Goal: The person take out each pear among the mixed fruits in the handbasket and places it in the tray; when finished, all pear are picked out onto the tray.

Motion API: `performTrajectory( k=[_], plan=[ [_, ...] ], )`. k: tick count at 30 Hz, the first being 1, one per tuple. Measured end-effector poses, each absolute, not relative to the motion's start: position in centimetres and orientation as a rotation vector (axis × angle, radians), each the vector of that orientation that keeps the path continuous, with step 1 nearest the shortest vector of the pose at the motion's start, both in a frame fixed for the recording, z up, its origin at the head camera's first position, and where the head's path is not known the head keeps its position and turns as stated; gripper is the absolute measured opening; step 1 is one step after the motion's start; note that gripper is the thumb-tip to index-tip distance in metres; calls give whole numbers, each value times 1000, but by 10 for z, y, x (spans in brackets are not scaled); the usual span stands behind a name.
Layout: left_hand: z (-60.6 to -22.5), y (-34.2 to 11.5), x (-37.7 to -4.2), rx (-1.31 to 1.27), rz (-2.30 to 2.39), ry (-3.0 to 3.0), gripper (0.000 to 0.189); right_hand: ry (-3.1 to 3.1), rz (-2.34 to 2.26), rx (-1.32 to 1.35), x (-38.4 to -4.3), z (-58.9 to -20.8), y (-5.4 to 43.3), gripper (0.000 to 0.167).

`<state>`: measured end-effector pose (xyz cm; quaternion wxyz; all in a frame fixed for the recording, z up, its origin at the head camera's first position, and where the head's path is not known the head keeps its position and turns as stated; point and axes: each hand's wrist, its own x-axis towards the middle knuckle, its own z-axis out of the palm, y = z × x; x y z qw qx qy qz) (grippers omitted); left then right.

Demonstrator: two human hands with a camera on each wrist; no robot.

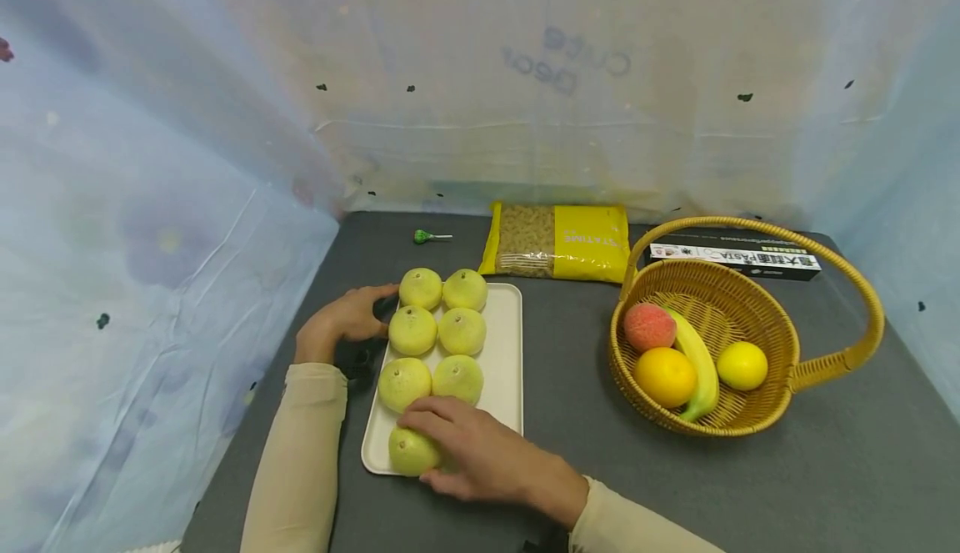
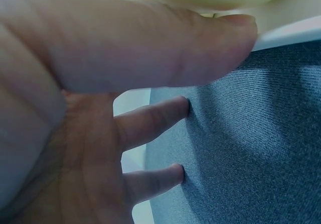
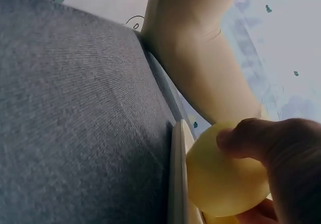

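Note:
An off-white rectangular tray (image 1: 506,344) holds several round yellow-green fruits (image 1: 461,331) in two columns; their exact kind is unclear. At the tray's near end my right hand (image 1: 483,451) grips the nearest fruit (image 1: 410,452), fingers over its top and thumb on its near side. The right wrist view shows that fruit (image 3: 220,179) low over the tray, the thumb against it. Along the tray's left side lies my left hand (image 1: 348,316). In the left wrist view its thumb (image 2: 165,48) extends along the tray rim below a fruit, and two outstretched fingers (image 2: 155,121) touch the dark tabletop.
To the right stands a wicker basket (image 1: 780,332) with a tall handle, holding a peach (image 1: 649,326), an orange (image 1: 665,377), a banana (image 1: 697,369) and a lemon (image 1: 742,365). Behind lie a yellow pasta bag (image 1: 592,244), a black pasta box (image 1: 735,257) and a green lollipop (image 1: 422,237).

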<state>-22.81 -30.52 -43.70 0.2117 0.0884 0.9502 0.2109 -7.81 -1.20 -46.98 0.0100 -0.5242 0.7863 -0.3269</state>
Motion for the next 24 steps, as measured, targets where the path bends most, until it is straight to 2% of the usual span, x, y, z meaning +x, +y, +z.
performTrajectory(
  k=[7,13,19,24],
  plan=[
    [-439,-304,-229,251,595,2636,88,2611,-871,-1753,-74,-466,-10,62],
    [-441,-301,-232,265,597,2634,88,2652,-1090,-1717,-76,-462,10,59],
    [-437,-316,-229,255,575,2615,84,2786,-1301,-1589,-89,-445,60,53],
    [-412,-336,-214,248,556,2658,80,3020,-1455,-1564,-100,-401,129,37]
  ],
)
